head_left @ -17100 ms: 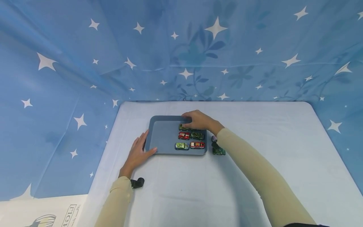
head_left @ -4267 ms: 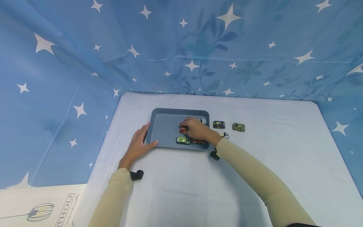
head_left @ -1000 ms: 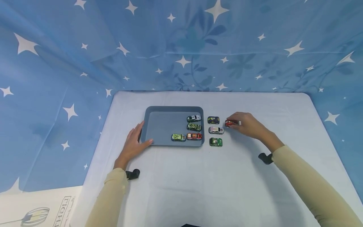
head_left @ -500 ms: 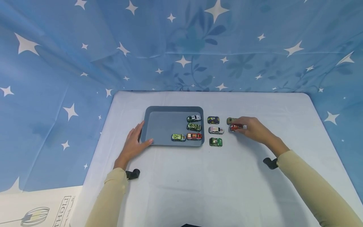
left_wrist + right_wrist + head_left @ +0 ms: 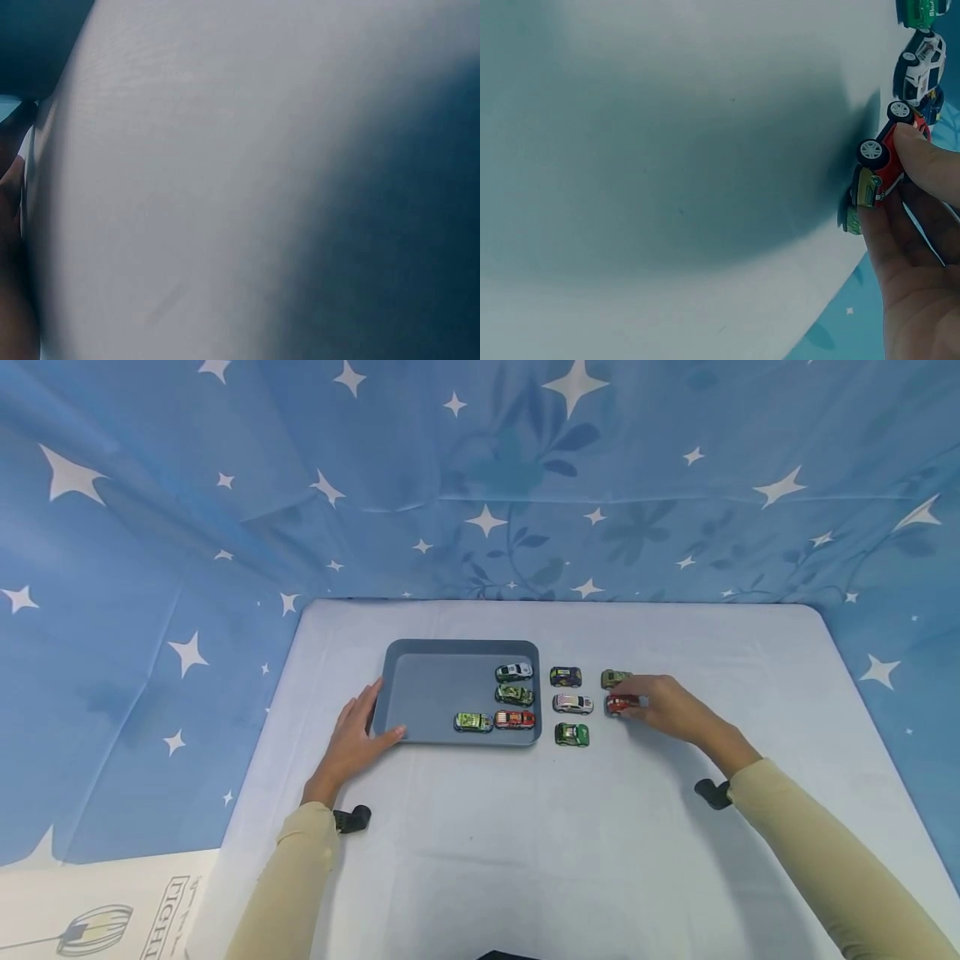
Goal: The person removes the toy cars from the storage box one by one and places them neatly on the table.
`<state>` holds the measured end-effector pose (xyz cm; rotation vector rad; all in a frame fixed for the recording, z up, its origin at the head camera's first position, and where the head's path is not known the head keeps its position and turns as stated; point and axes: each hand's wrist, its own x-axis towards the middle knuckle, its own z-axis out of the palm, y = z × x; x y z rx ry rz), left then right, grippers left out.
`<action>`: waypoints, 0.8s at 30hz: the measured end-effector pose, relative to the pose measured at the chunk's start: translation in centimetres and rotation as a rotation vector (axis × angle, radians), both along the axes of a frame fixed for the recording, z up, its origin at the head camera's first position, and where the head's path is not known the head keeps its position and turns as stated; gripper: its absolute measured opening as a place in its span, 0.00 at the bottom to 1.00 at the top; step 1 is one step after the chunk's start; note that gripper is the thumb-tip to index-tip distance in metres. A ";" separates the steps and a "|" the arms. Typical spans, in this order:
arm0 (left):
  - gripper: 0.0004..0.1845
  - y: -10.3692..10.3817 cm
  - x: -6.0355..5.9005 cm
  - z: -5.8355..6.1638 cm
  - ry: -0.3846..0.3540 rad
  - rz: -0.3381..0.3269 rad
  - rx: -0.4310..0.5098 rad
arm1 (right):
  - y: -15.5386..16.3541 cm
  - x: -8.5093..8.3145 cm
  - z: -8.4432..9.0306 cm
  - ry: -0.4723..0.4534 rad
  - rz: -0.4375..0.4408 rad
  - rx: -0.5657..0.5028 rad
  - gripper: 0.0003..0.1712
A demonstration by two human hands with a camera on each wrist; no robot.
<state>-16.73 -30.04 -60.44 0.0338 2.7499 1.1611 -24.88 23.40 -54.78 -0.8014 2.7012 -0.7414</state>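
Note:
My right hand (image 5: pixel 671 706) pinches a red toy car (image 5: pixel 618 704) between thumb and fingers, just in front of an olive toy car (image 5: pixel 614 678). In the right wrist view the red car (image 5: pixel 886 159) is tilted, its wheels turned toward the camera. My left hand (image 5: pixel 351 742) rests at the left end of a grey-blue tray (image 5: pixel 423 693), fingers spread along the side and thumb on the front rim. Inside the tray's right half lie a silver car (image 5: pixel 514 672), a green camouflage car (image 5: pixel 514 695), a red-orange car (image 5: pixel 514 719) and a lime-green car (image 5: pixel 473 722).
Between tray and right hand, a column of toy cars stands on the white table (image 5: pixel 480 827): a dark blue one (image 5: pixel 566 677), a white one (image 5: pixel 573 703) and a green one (image 5: pixel 573 735). A blue star-patterned curtain (image 5: pixel 420 468) hangs behind and beside the table.
The red car has left the tray in my right hand, travelled right, and come down in front of the olive car. Other cars also moved from tray to table. My left hand stayed at the tray.

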 end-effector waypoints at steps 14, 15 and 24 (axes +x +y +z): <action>0.54 0.0 -0.1 0.0 -0.015 0.003 -0.001 | -0.2 0.3 -0.7 0.007 0.006 0.017 0.21; 0.54 0.0 -0.1 0.0 -0.013 0.003 -0.001 | -0.2 0.3 -0.8 0.009 0.007 0.018 0.21; 0.54 -0.1 -0.1 -0.2 -0.009 0.008 0.003 | -0.2 0.4 -1.0 0.015 0.003 -0.002 0.21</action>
